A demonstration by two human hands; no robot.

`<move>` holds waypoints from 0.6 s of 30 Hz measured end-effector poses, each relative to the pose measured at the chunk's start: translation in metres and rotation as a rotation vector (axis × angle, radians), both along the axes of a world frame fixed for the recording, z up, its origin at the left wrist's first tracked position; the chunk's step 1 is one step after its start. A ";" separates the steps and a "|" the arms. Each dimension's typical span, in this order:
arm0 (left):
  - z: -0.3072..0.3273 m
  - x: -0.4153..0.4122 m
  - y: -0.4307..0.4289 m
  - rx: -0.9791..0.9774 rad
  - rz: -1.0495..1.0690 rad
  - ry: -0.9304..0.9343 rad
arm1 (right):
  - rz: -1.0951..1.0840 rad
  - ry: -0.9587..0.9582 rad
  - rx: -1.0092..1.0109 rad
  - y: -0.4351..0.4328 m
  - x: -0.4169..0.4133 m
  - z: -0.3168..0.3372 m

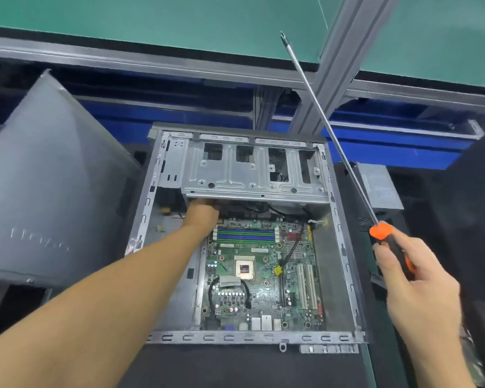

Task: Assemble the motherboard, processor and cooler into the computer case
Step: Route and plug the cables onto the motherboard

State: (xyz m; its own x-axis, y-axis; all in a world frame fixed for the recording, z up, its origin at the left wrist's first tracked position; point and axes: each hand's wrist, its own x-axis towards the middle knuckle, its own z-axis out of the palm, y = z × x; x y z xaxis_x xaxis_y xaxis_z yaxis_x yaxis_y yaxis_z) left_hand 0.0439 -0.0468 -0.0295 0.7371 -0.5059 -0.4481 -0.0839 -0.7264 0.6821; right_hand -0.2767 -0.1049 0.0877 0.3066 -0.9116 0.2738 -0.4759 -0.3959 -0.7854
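Centrally, left hand reaches under the far drive cage of the computer case, fingers hidden; right hand curls its fingers round a screwdriver.

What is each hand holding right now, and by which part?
The right hand grips a screwdriver by its orange handle. The left hand reaches under the metal bracket, fingers hidden: cannot tell.

Left forearm bare, stretched forward from lower left. Left grip back upward, fingers hidden from view, so their curl cannot be read. Right grip raised at right — fingers and thumb curled round the handle of a screwdriver, shaft slanting up and leftward. Right wrist bare, entering from bottom right.
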 end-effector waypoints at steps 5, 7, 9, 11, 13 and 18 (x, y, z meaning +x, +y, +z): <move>-0.008 -0.020 0.023 -0.066 0.029 -0.207 | 0.062 -0.117 0.093 -0.006 0.019 0.014; -0.006 -0.023 0.030 -0.125 0.102 -0.153 | 0.118 -0.187 0.134 -0.008 0.026 0.021; -0.009 -0.019 0.040 -0.155 0.240 -0.056 | 0.159 -0.245 0.164 -0.011 0.029 0.027; -0.013 -0.016 0.047 -0.174 0.301 0.025 | 0.175 -0.288 0.158 -0.017 0.033 0.033; -0.014 -0.016 0.049 -0.211 0.308 0.088 | 0.163 -0.362 0.151 -0.022 0.039 0.040; -0.020 -0.021 0.039 -0.220 0.344 0.068 | 0.115 -0.595 0.182 -0.037 0.048 0.056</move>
State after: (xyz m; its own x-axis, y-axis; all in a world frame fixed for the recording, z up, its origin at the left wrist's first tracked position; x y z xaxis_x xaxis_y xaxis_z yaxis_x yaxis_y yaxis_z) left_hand 0.0233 -0.0082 -0.0495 0.8524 -0.3245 -0.4101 0.1888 -0.5404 0.8200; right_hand -0.2288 -0.1415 0.1435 0.2482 -0.9299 0.2715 0.1007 -0.2540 -0.9620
